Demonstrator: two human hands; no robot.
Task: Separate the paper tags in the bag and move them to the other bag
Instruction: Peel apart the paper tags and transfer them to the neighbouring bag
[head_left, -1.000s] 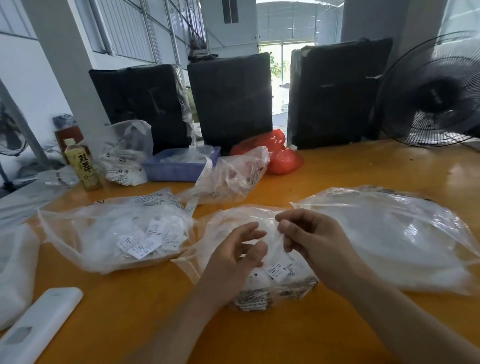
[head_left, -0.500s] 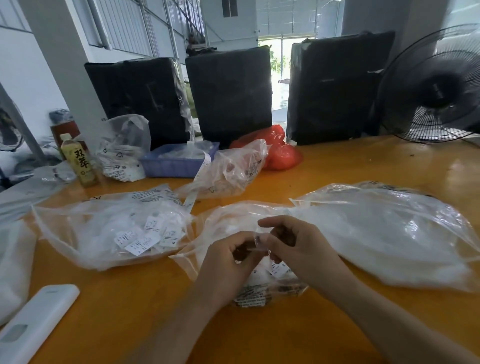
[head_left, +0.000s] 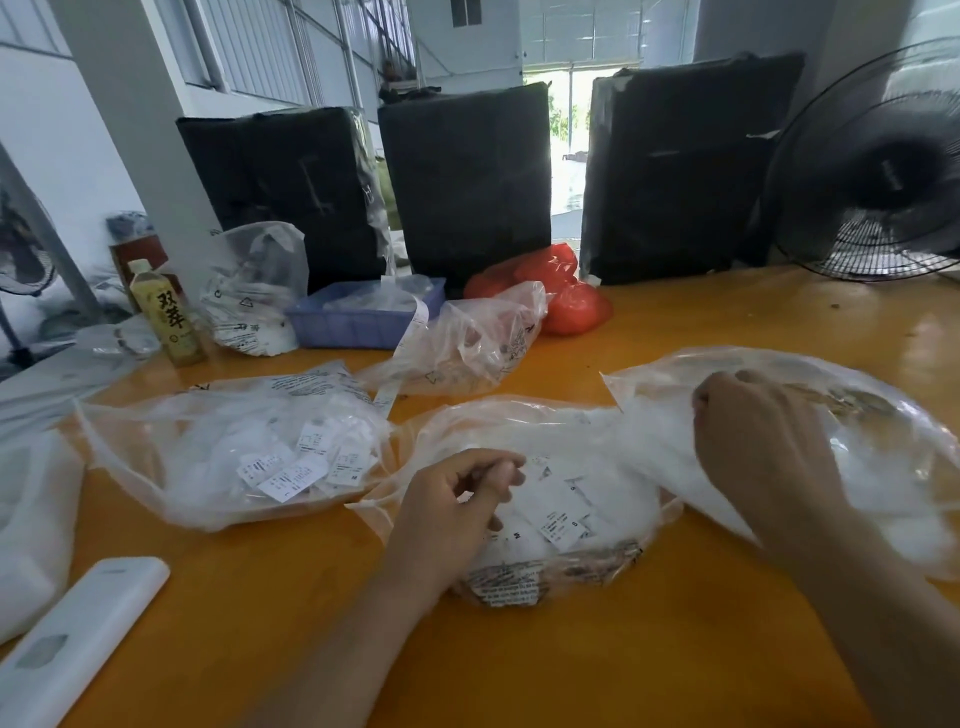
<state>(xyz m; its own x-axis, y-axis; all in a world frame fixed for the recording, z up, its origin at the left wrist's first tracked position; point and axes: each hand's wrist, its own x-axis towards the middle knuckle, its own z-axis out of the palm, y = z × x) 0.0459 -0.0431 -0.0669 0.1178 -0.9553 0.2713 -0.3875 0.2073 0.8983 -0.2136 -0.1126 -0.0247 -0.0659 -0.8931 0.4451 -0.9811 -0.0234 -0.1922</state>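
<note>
Three clear plastic bags lie on the orange table. The middle bag holds white paper tags. My left hand rests on this bag, thumb and forefinger pinched on tags at its mouth. My right hand is over the near edge of the large right bag. Its fingers are closed in a pinch, apparently on a small tag that the knuckles hide. The left bag holds a pile of loose tags.
A white remote-like device lies at the front left. Behind the bags are a crumpled clear bag, a blue basket, a red bag, a drink bottle, black wrapped bales and a fan.
Both hands were pinching together over the middle bag. My right hand has since swung right and away to the large right bag, while my left hand stayed on the middle bag.
</note>
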